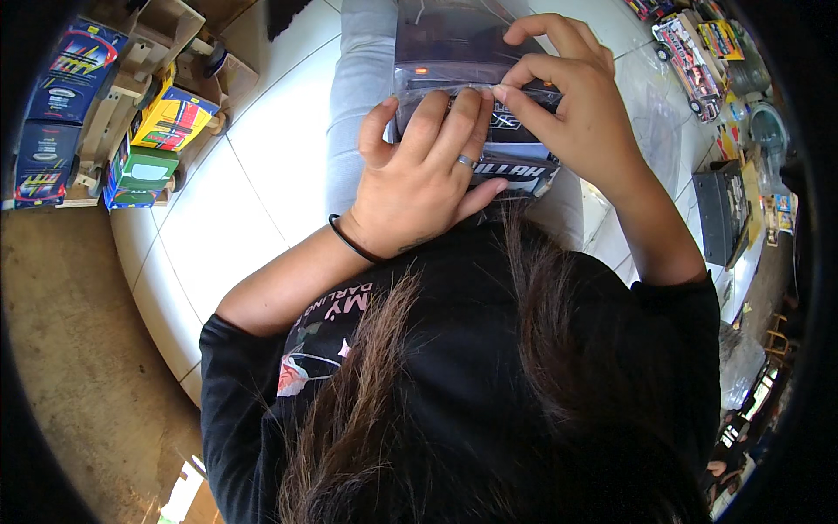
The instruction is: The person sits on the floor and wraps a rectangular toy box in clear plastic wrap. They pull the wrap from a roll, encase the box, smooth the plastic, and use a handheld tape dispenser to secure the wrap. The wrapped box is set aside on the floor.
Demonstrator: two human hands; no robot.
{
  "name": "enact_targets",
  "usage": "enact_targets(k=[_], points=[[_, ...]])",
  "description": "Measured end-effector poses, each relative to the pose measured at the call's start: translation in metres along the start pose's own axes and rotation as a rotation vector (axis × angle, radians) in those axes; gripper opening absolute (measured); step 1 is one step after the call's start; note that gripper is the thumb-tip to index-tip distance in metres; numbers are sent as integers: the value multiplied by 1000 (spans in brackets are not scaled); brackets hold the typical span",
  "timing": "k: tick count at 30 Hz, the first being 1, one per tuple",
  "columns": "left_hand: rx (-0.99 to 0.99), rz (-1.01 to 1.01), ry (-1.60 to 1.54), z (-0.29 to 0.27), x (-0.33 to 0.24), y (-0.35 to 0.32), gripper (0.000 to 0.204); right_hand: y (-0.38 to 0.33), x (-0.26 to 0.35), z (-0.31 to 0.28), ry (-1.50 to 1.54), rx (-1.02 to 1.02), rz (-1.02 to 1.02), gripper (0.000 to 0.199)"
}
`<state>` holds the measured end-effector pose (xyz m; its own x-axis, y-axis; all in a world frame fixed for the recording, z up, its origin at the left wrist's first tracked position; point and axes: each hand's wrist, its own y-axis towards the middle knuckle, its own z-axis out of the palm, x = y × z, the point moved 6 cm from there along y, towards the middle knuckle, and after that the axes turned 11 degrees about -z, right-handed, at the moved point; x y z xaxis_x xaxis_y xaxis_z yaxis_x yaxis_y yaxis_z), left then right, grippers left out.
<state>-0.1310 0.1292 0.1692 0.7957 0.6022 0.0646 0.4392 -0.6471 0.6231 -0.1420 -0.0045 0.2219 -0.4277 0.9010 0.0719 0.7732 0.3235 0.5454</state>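
Observation:
A dark toy truck point(515, 150) with white lettering lies on my lap, covered in clear plastic film point(454, 39). My left hand point(423, 162), with a ring and a black wrist band, rests across the truck, its fingers spread and pressing the film down. The left thumb lies near the truck's closest edge. My right hand point(572, 96) pinches the film between thumb and index finger, right beside the left fingertips. Its other fingers are curled and raised. Part of the truck is hidden under my hands.
Wooden toy trucks point(109, 109) with colourful printed panels stand at the far left on white floor tiles point(253, 140). A white-and-red toy truck point(687, 65) is at the upper right, near loose clear plastic point(646, 105). A black box-shaped object point(723, 214) stands beyond my right forearm.

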Motion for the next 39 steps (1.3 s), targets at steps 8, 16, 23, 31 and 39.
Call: enact_targets(k=[8, 16, 23, 31, 39], points=[[155, 52, 85, 1, 0, -2, 94, -93, -111, -25, 52, -196, 336, 21], [262, 282, -43, -3, 27, 2, 115, -394, -229, 66, -159, 348, 1369, 90], [184, 434, -22, 9, 42, 7, 111, -432, -250, 115, -75, 386, 1463, 61], [69, 475, -190, 27, -15, 78, 80, -415, -272, 68, 659, -779, 1624, 42], [84, 635, -129, 55, -63, 123, 69, -191, -168, -123, 426, -887, 855, 44]])
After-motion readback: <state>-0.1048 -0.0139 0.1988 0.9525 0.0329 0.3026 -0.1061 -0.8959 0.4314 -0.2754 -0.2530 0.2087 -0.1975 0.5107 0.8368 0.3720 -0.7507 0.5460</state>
